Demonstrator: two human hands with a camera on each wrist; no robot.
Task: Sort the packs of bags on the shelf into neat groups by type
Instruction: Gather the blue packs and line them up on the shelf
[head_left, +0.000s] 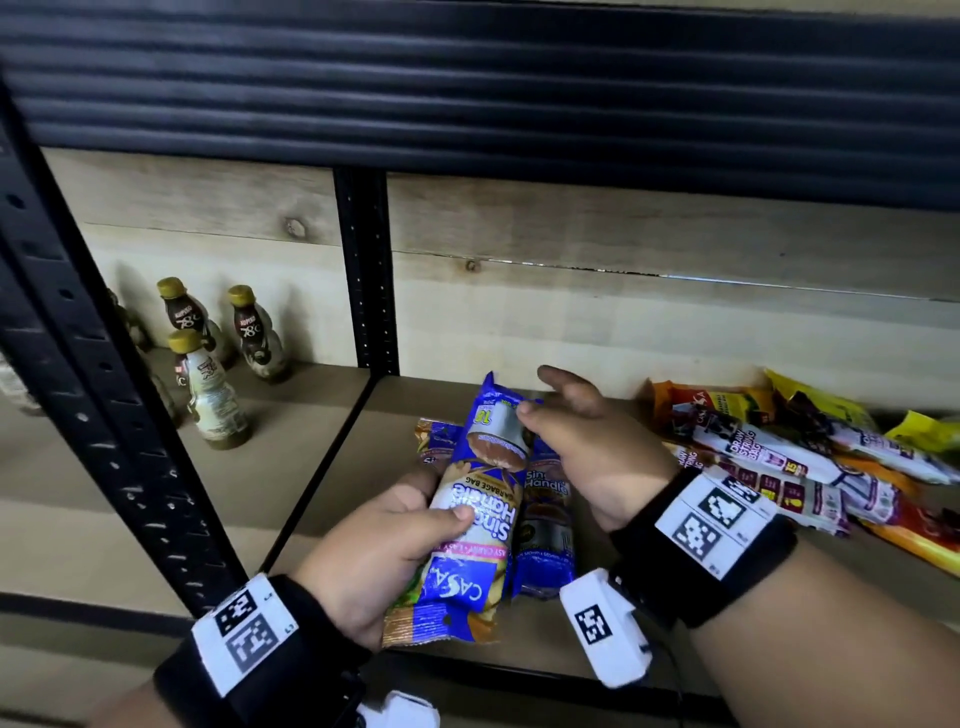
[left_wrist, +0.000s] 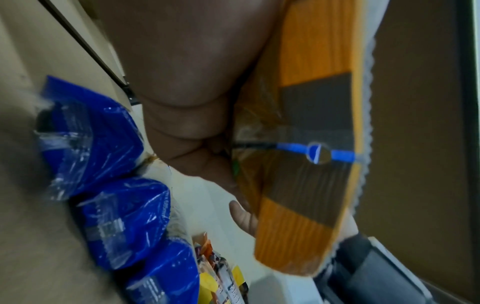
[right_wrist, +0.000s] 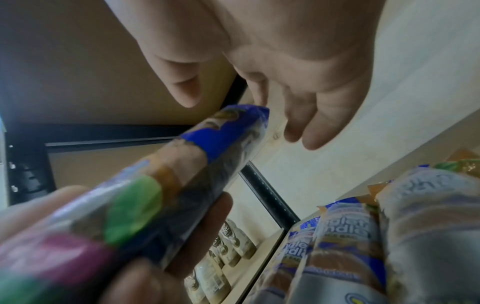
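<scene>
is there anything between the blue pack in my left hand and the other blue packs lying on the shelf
Nothing visible blocks it. The left hand grips the blue pack just above the blue packs on the shelf. Only the right hand is near, open at the pack's top end and hovering over that group, so it would need to move aside.

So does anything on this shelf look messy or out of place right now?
Yes. The mixed packs at the right of the shelf lie in a loose heap, overlapping at odd angles. The blue pack gripped in the left hand is upside down, unlike the blue packs on the shelf.
</scene>
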